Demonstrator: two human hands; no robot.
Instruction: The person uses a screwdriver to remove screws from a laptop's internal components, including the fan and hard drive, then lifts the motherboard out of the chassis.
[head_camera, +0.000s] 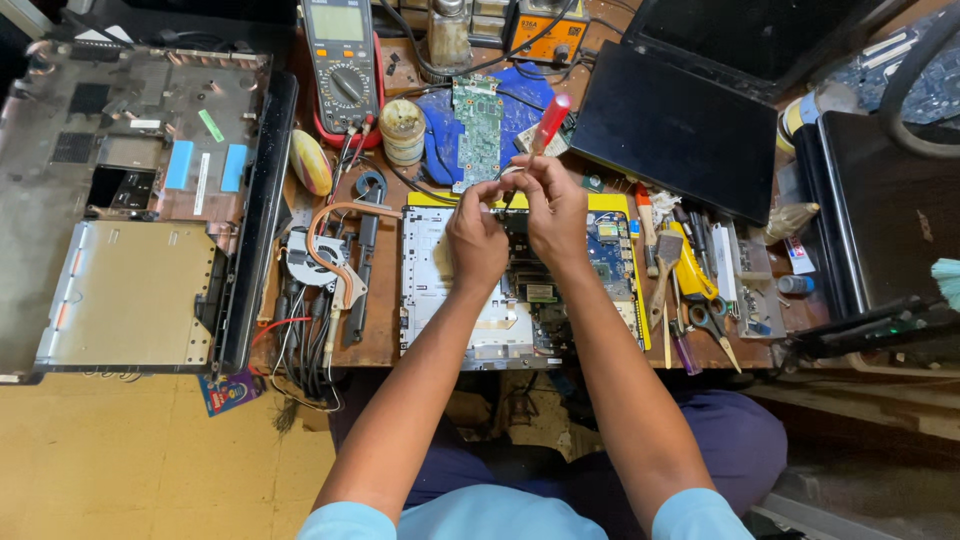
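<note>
My right hand grips a screwdriver with a clear red handle, its shaft pointing down toward an opened laptop base with a blue motherboard and silver frame. My left hand is curled right beside it, fingertips pinched near the screwdriver tip; whether it holds a small part is hidden. Both hands hover over the top middle of the laptop base.
A green circuit board lies behind the hands, next to a multimeter and a small jar. A cooling fan with copper pipe, a laptop shell, closed black laptops, scissors and brushes crowd the bench.
</note>
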